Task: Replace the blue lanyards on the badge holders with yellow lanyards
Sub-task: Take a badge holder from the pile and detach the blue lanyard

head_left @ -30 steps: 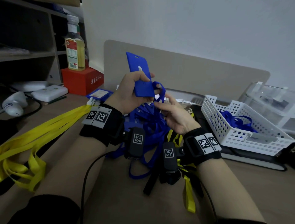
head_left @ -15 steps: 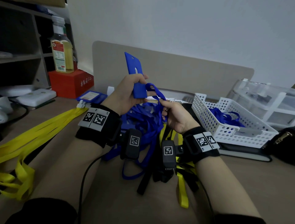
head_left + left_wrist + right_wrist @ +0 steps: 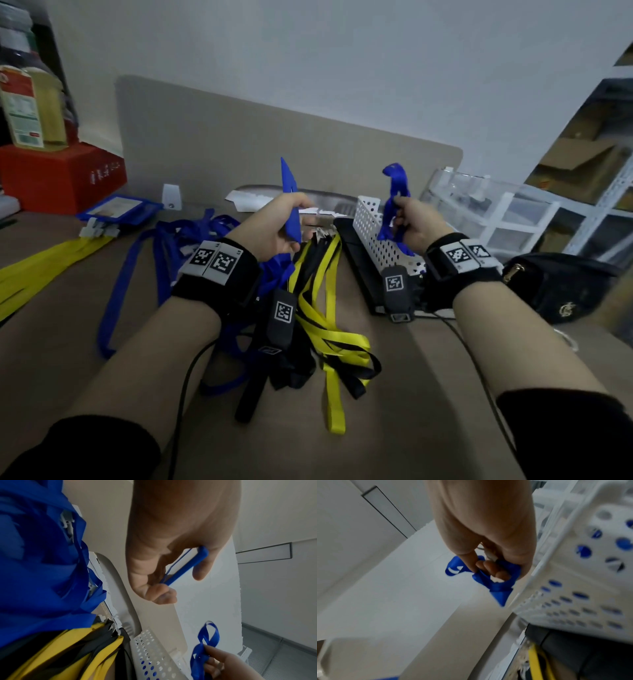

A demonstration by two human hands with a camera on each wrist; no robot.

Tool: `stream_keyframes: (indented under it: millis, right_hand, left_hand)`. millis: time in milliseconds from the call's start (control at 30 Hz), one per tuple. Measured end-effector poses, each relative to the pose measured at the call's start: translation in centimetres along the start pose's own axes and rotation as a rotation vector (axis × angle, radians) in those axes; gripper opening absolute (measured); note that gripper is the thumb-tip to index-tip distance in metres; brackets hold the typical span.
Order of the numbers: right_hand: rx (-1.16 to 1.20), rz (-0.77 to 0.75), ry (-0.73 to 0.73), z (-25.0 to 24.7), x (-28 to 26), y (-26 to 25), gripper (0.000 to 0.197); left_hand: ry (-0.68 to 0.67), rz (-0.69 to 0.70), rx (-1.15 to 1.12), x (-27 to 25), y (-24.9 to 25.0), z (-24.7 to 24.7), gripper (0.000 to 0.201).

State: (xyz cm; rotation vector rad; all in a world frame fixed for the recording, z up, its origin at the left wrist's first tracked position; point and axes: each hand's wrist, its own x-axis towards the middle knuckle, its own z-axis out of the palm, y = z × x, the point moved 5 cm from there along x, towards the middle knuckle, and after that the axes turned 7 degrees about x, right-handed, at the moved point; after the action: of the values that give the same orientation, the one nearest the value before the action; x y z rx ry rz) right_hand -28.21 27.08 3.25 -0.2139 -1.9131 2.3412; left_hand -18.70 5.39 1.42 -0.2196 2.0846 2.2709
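Note:
My left hand (image 3: 281, 226) grips a blue badge holder (image 3: 289, 202) upright and edge-on above the desk; its edge shows between thumb and fingers (image 3: 184, 566). My right hand (image 3: 409, 222) holds a bunched blue lanyard (image 3: 394, 202) over the near end of the white perforated basket (image 3: 368, 219), fingers curled round the ribbon (image 3: 494, 580). The lanyard is apart from the holder. A pile of blue lanyards (image 3: 171, 246) lies left of centre. Yellow lanyards (image 3: 41, 270) stretch off to the left, and yellow-and-black straps (image 3: 325, 315) lie between my wrists.
A blue badge holder with a card (image 3: 120, 209) lies at the back left beside a red box (image 3: 58, 178) and a bottle (image 3: 30, 106). Clear plastic drawers (image 3: 496, 209) stand behind the basket; a black pouch (image 3: 565, 287) sits at the right. A beige divider (image 3: 239, 144) backs the desk.
My hands have drawn apart: the right hand pulled the blue lanyard away from the badge holder and carried it right, over the basket. The left hand keeps the holder, now turned edge-on.

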Motion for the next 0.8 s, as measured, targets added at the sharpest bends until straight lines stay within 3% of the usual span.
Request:
stream_keyframes:
  millis: [167, 300, 367, 467, 567, 800]
  right_hand:
    - [-0.314, -0.065, 0.142, -4.1, 3.8, -2.5, 0.023]
    - [-0.632, 0.119, 0.049, -4.1, 4.7, -1.6, 0.017]
    - [-0.826, 0.155, -0.002, -3.1, 4.8, -1.4, 0.03]
    - [-0.901, 0.108, 0.043, -1.2, 5.3, -1.8, 0.061]
    - [-1.002, 0.0, -0.057, 2.5, 5.2, -1.8, 0.059]
    - [-1.161, -0.095, -0.263, 10.4, 6.2, 0.7, 0.063]
  left_hand:
    - [-0.013, -0.039, 0.058, 1.0, -0.4, -0.8, 0.01]
    - [0.005, -0.087, 0.149, 2.1, -0.5, -1.3, 0.025]
    - [0.01, -0.108, 0.197, 2.8, -0.4, -1.4, 0.035]
    - [0.006, -0.137, 0.234, 3.8, -0.2, -1.4, 0.045]
    - [-0.022, -0.161, 0.253, 4.8, -0.1, -1.3, 0.051]
    - [-0.043, -0.161, 0.247, 6.8, 0.0, -2.5, 0.065]
